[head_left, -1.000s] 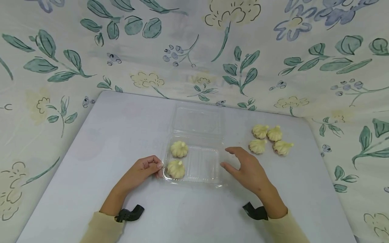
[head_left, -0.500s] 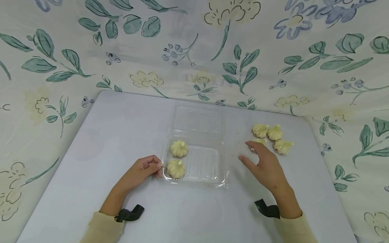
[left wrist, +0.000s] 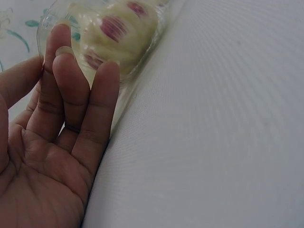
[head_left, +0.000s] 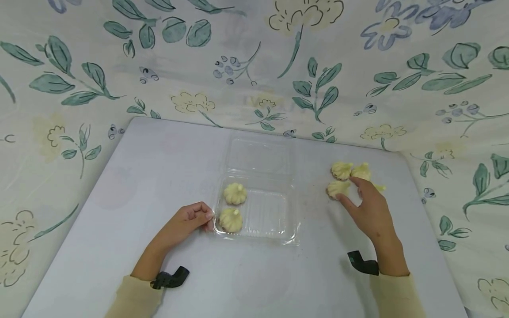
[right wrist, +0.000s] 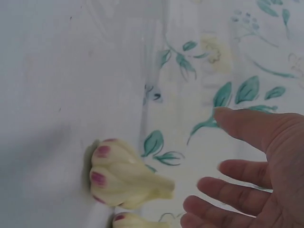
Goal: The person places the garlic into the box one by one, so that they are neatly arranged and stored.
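Note:
My left hand [head_left: 191, 219] pinches the left rim of a clear plastic clamshell container [head_left: 265, 216], whose lid lies flipped open behind it. Two pale garlic bulbs, one at the back [head_left: 235, 194] and one at the front [head_left: 230, 220], sit along its left side. The left wrist view shows purple patches on a garlic bulb [left wrist: 116, 31] through the plastic wall. At the right, my right hand [head_left: 371, 212] hovers over a group of several garlic bulbs, thumb and fingers spread, holding nothing. Its thumb reaches the nearest bulb [head_left: 336, 190]; another bulb [head_left: 381, 188] is mostly hidden behind the hand.
A white table [head_left: 159, 163] carries everything, with a floral cloth [head_left: 254, 57] rising beyond its back edge. Each wrist wears a black mount, one on the left [head_left: 171, 279] and one on the right [head_left: 362, 263].
My right hand has moved right, away from the container's right side to the loose garlic bulbs. The left hand stays at the container's rim.

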A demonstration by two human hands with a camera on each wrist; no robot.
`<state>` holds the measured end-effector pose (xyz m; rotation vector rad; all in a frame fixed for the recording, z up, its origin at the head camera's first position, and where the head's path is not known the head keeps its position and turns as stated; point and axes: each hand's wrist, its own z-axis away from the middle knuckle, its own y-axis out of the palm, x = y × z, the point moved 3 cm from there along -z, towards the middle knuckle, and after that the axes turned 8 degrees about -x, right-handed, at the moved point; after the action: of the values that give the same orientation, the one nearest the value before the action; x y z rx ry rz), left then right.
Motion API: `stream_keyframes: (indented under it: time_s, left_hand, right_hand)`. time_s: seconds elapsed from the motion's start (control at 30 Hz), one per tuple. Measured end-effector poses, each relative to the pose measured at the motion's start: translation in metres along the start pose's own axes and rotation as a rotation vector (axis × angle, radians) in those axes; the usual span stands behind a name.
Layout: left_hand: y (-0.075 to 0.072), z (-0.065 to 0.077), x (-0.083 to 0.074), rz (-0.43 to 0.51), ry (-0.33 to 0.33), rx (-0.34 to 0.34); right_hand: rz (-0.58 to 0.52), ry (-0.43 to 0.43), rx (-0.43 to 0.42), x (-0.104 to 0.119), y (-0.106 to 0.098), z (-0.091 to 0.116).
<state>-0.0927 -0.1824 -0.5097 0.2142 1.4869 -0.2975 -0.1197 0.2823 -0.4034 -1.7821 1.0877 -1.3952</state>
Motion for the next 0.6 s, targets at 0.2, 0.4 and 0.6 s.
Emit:
stream_keyframes:
  time_s: [0.2,0.4,0.6]
  left_hand:
    - [-0.001,-0.001,0.001,-0.009,-0.005,-0.004]
    - [-0.002,-0.001,0.002,-0.017,-0.002,-0.008]
    - [-0.001,-0.001,0.002,-0.011,-0.012,-0.01]
  right_hand:
    - [-0.014,0.026,0.02,-0.011,0.007,-0.005]
    - [-0.042,0.061,0.058,-0.021,0.016,-0.008]
    - [-0.043,0.106,0.097,-0.031,0.025,-0.011]
